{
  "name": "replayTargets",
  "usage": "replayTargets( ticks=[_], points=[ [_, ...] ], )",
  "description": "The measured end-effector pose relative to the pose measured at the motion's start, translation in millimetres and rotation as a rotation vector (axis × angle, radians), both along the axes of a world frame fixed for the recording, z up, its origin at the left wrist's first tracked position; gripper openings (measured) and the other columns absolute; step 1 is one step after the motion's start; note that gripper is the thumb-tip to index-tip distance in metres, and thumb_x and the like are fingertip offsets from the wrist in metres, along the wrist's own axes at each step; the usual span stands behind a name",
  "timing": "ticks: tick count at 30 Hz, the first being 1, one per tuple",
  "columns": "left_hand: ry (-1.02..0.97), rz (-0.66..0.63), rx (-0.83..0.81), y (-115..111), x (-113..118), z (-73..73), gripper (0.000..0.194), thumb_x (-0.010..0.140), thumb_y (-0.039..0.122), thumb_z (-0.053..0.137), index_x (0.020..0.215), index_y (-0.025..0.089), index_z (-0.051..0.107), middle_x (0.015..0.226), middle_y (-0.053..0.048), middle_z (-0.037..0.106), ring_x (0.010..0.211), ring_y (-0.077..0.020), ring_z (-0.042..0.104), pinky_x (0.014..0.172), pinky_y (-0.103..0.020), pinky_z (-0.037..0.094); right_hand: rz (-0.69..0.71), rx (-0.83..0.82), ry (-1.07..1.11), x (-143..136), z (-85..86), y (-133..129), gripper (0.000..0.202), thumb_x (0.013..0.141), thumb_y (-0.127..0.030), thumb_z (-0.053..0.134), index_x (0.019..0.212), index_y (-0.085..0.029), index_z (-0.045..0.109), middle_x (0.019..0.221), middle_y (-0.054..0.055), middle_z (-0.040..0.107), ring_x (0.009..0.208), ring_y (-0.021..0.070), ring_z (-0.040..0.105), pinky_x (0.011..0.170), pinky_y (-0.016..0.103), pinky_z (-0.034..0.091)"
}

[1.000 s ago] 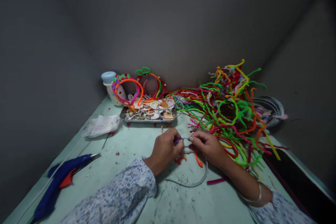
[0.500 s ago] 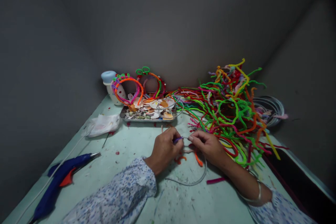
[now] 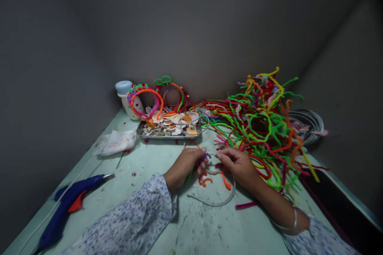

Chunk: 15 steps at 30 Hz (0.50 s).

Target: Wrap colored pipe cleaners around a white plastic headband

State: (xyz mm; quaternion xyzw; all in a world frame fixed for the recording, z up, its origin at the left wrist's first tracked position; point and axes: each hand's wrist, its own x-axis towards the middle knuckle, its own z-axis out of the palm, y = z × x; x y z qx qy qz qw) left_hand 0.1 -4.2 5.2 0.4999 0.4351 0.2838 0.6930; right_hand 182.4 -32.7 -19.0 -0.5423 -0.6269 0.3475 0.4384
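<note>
Between the thumb and fingers of my left hand (image 3: 187, 166) is a purple pipe cleaner (image 3: 204, 157), partly hidden by the fingers. My right hand (image 3: 237, 164) pinches a thin grey wire (image 3: 213, 154) whose other end meets the purple piece. A curved grey wire (image 3: 217, 204) loops down below my right hand onto the table; whether it is the same wire I cannot tell. Short curled orange pipe cleaner pieces (image 3: 207, 181) lie under my hands, and a magenta piece (image 3: 247, 205) rests beside my right forearm.
A large tangle of coloured pipe cleaners (image 3: 269, 127) fills the right side, with a wire coil (image 3: 317, 123) behind. A metal tray (image 3: 170, 137) of shells stands at the back, near fuzzy headbands (image 3: 163, 99) and a lidded container (image 3: 123, 87). A blue glue gun (image 3: 61, 213) lies left.
My left hand has turned and its fingers have loosened around the purple pipe cleaner, showing more of it. My right hand has barely shifted, still pinching the wire.
</note>
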Motion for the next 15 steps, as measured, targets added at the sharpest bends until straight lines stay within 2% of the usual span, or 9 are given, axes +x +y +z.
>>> replayTargets(
  ticks=[5,12,15],
  points=[
    [-0.126,-0.028,-0.167,2.1,-2.6,2.8,0.03,0.08,0.038,0.056,0.071,0.009,0.062,0.054,0.0,0.055,0.04,-0.0038,0.043,0.038,-0.016,0.026,0.034,-0.027,0.071,0.0,-4.4,-1.2,0.026,0.083,-0.043,0.057,0.077,-0.018,0.064,0.065,0.0,0.058,0.059,0.0149,0.055,0.055,0.026,0.048],
    [-0.215,-0.035,-0.282,5.6,-5.1,1.8,0.023,0.082,0.027,0.056,0.07,0.008,0.062,0.058,-0.003,0.059,0.042,-0.0038,0.048,0.037,-0.014,0.029,0.065,-0.017,0.054,0.8,-1.9,-1.6,0.025,0.084,-0.042,0.056,0.077,-0.018,0.063,0.065,0.0,0.057,0.059,0.0142,0.054,0.055,0.025,0.046],
    [-0.228,-0.032,-0.277,5.5,-5.0,3.1,0.023,0.082,0.025,0.055,0.069,0.008,0.062,0.059,-0.003,0.059,0.042,-0.0034,0.047,0.037,-0.014,0.029,0.075,-0.023,0.061,0.7,-0.5,-1.6,0.025,0.084,-0.042,0.056,0.077,-0.018,0.063,0.065,-0.001,0.056,0.059,0.0139,0.054,0.055,0.024,0.046]
  ],
)
